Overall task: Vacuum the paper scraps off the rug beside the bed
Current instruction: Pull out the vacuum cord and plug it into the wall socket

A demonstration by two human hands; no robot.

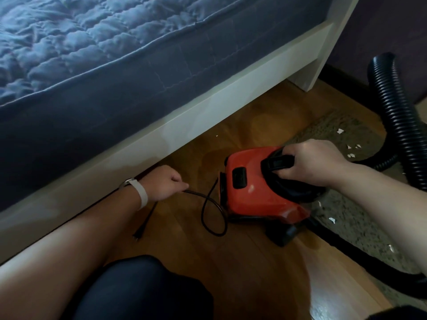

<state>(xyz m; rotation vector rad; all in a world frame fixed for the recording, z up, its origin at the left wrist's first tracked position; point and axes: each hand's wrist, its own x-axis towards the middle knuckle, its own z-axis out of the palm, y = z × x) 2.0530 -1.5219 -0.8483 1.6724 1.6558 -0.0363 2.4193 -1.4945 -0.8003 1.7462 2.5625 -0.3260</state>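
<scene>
Wooden floor (231,262) runs under the bed (161,125). Right hand (309,162) clenches the red vacuum (254,190); left hand (164,183) pinches its cord (208,204). Paper scraps (353,148) dot the rug (335,132) at three o'clock.

Bare forearms; white watch strap (143,197) on left wrist; dark trousers (138,292).
</scene>
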